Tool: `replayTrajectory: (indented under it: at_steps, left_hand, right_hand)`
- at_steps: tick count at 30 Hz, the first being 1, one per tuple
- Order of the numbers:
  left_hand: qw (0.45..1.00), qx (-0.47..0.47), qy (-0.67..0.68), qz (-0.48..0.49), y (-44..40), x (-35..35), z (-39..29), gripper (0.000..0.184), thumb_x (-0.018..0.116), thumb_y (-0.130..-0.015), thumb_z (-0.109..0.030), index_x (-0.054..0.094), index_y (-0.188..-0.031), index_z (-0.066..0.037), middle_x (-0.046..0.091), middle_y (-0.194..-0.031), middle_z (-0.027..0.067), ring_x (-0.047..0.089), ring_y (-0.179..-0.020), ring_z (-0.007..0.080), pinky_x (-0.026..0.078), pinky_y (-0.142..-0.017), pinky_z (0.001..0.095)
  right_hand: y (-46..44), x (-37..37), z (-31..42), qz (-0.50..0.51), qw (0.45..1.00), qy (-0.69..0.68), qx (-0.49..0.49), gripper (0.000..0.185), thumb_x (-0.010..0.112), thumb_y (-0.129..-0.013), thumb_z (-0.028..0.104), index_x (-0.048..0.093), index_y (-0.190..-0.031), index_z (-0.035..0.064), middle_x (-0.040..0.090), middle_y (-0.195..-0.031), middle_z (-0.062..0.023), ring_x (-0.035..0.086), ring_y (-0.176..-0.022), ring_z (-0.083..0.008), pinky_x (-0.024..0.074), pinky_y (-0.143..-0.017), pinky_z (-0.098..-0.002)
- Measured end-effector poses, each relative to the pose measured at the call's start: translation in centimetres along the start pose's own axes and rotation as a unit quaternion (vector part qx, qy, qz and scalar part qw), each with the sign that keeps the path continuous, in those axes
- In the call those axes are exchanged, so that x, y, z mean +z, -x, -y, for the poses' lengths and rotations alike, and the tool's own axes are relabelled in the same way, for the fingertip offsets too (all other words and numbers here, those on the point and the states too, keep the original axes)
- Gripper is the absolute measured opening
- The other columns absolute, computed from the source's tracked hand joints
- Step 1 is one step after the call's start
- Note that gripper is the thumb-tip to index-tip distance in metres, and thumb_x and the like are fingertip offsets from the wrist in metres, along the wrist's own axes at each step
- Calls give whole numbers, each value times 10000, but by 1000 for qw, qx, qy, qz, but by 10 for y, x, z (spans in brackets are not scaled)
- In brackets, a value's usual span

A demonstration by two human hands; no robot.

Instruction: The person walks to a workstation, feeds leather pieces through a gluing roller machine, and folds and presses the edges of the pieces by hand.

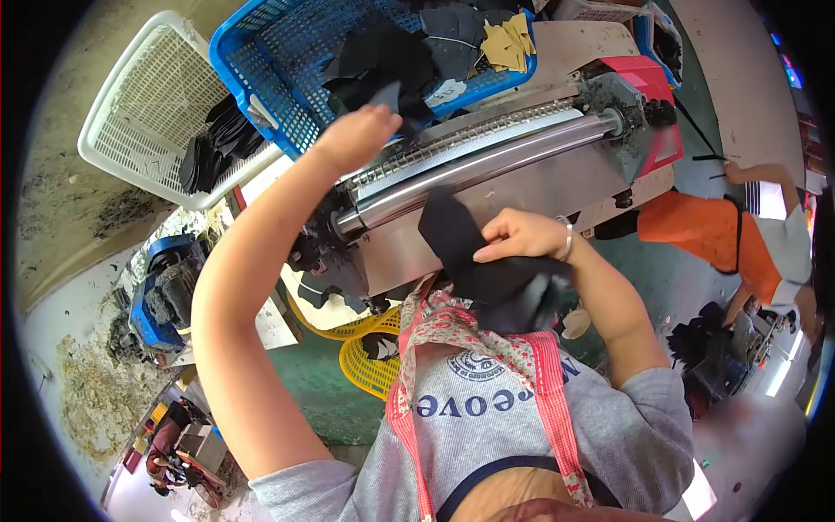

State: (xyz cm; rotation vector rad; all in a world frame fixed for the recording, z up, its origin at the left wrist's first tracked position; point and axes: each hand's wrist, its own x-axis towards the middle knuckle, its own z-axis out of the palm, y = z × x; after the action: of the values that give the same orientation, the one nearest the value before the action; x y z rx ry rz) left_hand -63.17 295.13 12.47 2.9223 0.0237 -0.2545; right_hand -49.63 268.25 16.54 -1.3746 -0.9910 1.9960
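My left hand (361,135) is closed, slightly blurred, at the near rim of the blue basket (287,143). It pinches a small dark-grey flat piece (388,96), with black cut pieces (383,56) in the basket behind it. My right hand (526,237) grips a bundle of black flat pieces (457,239) in front of my chest, thumb on top. One pointed end sticks out towards the machine's roller (487,170). Whether the pieces are fabric or leather, I cannot tell. The roller machine's metal plate (396,261) lies between my hands.
A white basket (143,96) with black pieces stands at the left. Yellow pieces (509,43) lie in the blue basket. Beneath the machine are yellow baskets (370,370). A blue machine (156,322) stands at the left, and a person in orange (696,228) is at the right.
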Motion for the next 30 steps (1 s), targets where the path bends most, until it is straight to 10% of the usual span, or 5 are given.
replayTrajectory:
  at_steps: [8, 18, 22, 27, 30]
  left_hand:
    - [964, 65, 242, 86, -2, 17, -22, 197, 492, -796, -70, 584, -954, 5, 512, -947, 168, 557, -879, 340, 458, -766, 421]
    - [931, -109, 348, 21, -10, 29, -24, 300, 648, -767, -277, 603, -854, 7, 581, -853, 158, 569, -816, 275, 449, -733, 340]
    - [914, -171, 358, -85, -12, -8, -4, 218, 652, -657, -157, 537, -757, 0, 572, -714, 156, 566, -673, 254, 452, -631, 336]
    - [920, -163, 259, -246, 0, -15, 6, 232, 601, -705, -31, 487, -905, -5, 554, -859, 191, 553, -816, 344, 444, -729, 372]
    - [925, -162, 259, -225, 6, -9, -7, 328, 562, -727, 12, 449, -1035, -4, 540, -963, 237, 529, -938, 411, 425, -810, 415]
  right_hand:
    - [-25, 6, -42, -39, 997, 8, 61, 319, 651, -825, 263, 566, -642, 16, 418, -534, 49, 350, -523, -35, 305, -460, -253]
    - [4, 30, 26, -251, 964, 38, -73, 272, 734, -762, 224, 622, -834, -13, 528, -579, 9, 422, -537, -43, 370, -498, -229]
    - [20, 45, 46, -322, 909, -76, -252, 226, 741, -761, 164, 630, -877, 6, 614, -758, 14, 539, -649, -37, 435, -561, -224]
    - [-19, 48, -31, -460, 831, 256, -181, 312, 763, -696, 193, 586, -862, -3, 619, -832, -156, 614, -694, -271, 488, -622, -328]
    - [-19, 59, -45, -488, 828, 235, -144, 395, 779, -668, 243, 573, -905, 3, 625, -853, -155, 623, -727, -277, 491, -642, -356]
